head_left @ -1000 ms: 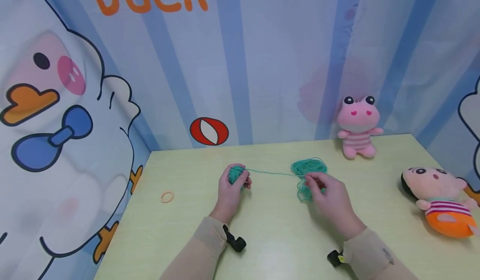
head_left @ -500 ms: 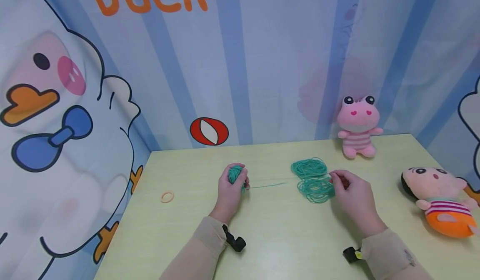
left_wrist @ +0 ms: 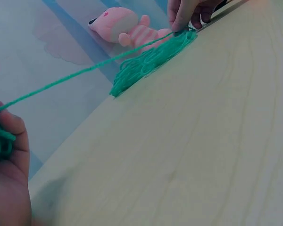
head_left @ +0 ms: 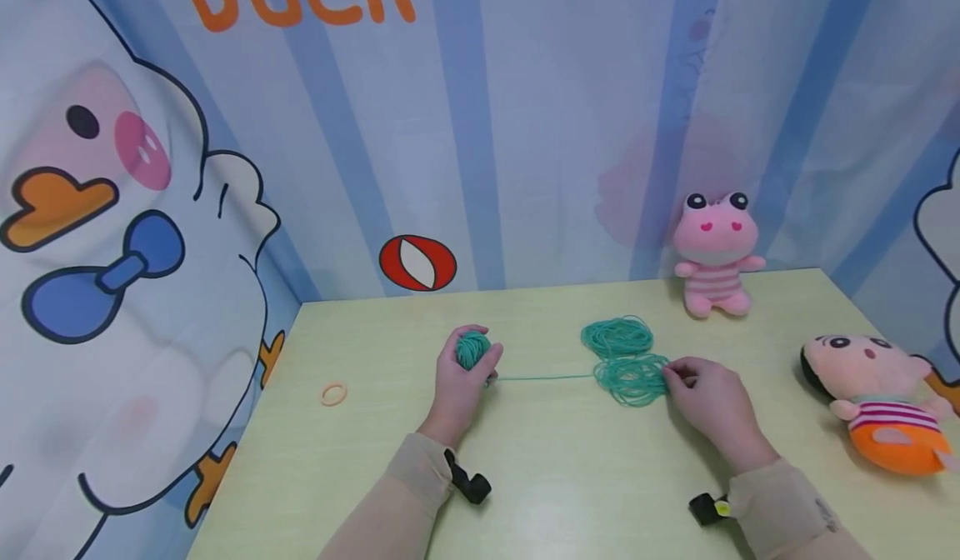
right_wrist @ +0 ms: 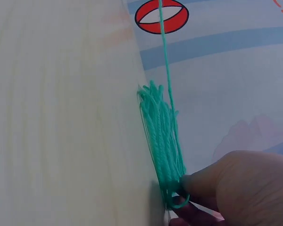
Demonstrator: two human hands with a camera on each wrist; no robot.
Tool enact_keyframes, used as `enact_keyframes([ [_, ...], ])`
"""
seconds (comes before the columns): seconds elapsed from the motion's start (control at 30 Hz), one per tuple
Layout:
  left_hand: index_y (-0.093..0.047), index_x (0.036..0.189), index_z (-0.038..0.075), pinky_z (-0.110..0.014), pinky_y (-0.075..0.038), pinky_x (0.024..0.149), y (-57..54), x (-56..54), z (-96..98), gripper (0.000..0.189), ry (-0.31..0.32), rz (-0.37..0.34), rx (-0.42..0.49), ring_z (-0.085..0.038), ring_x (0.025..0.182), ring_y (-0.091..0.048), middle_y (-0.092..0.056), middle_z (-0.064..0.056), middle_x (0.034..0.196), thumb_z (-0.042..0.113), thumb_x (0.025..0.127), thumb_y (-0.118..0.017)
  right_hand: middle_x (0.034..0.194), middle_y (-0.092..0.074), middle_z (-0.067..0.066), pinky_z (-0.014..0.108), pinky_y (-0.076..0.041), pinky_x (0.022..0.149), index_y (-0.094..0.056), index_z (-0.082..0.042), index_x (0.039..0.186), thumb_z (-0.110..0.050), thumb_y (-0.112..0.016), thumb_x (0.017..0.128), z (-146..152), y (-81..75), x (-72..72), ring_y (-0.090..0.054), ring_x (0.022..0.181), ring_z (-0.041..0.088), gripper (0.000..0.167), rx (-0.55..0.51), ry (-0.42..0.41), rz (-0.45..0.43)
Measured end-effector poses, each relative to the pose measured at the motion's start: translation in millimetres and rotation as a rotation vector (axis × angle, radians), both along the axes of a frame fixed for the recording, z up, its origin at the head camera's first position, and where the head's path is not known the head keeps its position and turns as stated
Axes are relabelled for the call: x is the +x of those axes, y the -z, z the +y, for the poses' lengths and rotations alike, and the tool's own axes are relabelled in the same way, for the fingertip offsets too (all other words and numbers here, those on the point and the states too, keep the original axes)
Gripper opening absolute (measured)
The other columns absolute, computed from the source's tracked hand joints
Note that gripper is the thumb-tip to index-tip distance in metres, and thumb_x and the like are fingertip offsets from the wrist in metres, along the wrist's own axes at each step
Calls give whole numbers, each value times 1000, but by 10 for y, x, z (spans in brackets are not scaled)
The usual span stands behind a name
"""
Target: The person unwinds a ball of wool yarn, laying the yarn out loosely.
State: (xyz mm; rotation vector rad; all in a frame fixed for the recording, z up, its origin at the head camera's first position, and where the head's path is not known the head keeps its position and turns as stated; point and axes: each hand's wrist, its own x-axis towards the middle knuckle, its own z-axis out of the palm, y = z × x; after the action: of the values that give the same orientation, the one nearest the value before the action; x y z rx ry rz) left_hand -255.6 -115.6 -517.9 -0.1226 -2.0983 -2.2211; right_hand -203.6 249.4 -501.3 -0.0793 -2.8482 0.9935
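Note:
My left hand (head_left: 459, 389) holds a small ball of green yarn (head_left: 472, 350) above the left-middle of the table, its fingers curled round it. From there a single taut strand of yarn (head_left: 543, 377) runs right to two flat looped bundles. The farther bundle (head_left: 618, 337) lies just beyond the nearer bundle (head_left: 632, 381). At the nearer bundle's right end, my right hand (head_left: 712, 402) pinches the yarn between thumb and fingertips. In the right wrist view, a small loop of yarn (right_wrist: 181, 203) curls out by those fingertips. The left wrist view shows only part of the ball.
An orange ring (head_left: 334, 393) lies on the table (head_left: 390, 352) at the left. A pink plush frog (head_left: 717, 252) sits at the back right, and a plush doll (head_left: 877, 402) lies at the right edge. A printed cloth backdrop (head_left: 540, 127) stands behind.
My right hand has moved right, from over the bundles to the nearer one's right end. The strand now runs lower, to the nearer bundle. My left hand stays in place, its thumb farther off the ball.

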Motion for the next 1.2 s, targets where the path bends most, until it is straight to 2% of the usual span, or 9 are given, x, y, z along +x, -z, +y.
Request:
enact_keyframes([
  [0.13, -61, 140, 17, -26, -61, 76, 3, -2, 3, 44, 24, -11, -21, -18, 80, -67, -64, -2, 108, 28, 102, -81, 107, -75, 20, 43, -54, 78, -76, 2, 120, -24, -67, 107, -62, -3, 3, -69, 92, 30, 30, 2, -1, 24],
  [0.27, -58, 144, 13, -26, -61, 77, 12, -2, 0, 50, 45, -15, -33, -19, 81, -67, -64, -2, 108, 30, 103, -80, 107, -71, 18, 37, -49, 75, -75, -1, 118, -22, -70, 106, -201, -39, 19, -65, 89, 27, 24, -24, -7, 146],
  [0.37, -58, 144, 13, -26, -62, 78, 8, 2, -1, 49, 58, -20, -29, -19, 81, -67, -64, -2, 109, 29, 103, -80, 106, -73, 14, 41, -57, 78, -77, -3, 115, -17, -72, 105, -378, -65, 21, -67, 90, 25, 18, -53, -77, 242],
  [0.47, -57, 145, 12, -26, -62, 77, -6, 8, 6, 48, 74, -22, -15, -19, 81, -65, -63, -2, 109, 26, 104, -78, 109, -78, 11, 48, -64, 86, -77, -3, 117, -14, -74, 105, -613, -71, 22, -74, 96, 27, 17, -80, -197, 281],
  [0.63, -53, 149, 8, -25, -61, 76, -6, 2, 14, 50, 88, -19, -5, -18, 80, -64, -65, -1, 108, 24, 107, -75, 127, -80, 10, 54, -63, 101, -76, -5, 131, -21, -74, 106, -1078, -47, 30, -78, 116, 32, 30, -119, -357, 204],
  [0.73, -53, 149, 7, -25, -61, 75, 2, -4, 13, 49, 93, -8, 5, -18, 79, -63, -65, -1, 106, 24, 108, -74, 135, -79, 9, 55, -61, 108, -73, -6, 137, -24, -75, 106, -1350, -59, 27, -76, 125, 33, 37, -153, -406, 140],
  [0.83, -54, 147, 8, -25, -60, 74, 7, -4, 8, 46, 100, 9, 21, -18, 78, -63, -66, -1, 105, 23, 108, -73, 136, -79, 9, 53, -60, 110, -73, -6, 139, -25, -75, 106, -1580, -79, 16, -76, 127, 32, 38, -171, -415, 102],
  [1.03, -60, 138, 17, -25, -60, 73, 9, 2, 19, 34, 85, 16, 35, -17, 76, -63, -66, -1, 103, 22, 108, -74, 119, -84, 3, 48, -64, 101, -80, -11, 126, -24, -76, 105, -1833, -35, -1, -80, 112, 25, 25, -151, -387, 105],
  [1.2, -58, 140, 8, -24, -60, 70, 9, -6, 23, 38, 72, 36, 50, -16, 74, -64, -68, -2, 101, 18, 107, -74, 108, -84, -2, 42, -65, 94, -84, -14, 113, -18, -76, 105, -1827, -24, 12, -79, 101, 16, 13, -127, -360, 148],
])
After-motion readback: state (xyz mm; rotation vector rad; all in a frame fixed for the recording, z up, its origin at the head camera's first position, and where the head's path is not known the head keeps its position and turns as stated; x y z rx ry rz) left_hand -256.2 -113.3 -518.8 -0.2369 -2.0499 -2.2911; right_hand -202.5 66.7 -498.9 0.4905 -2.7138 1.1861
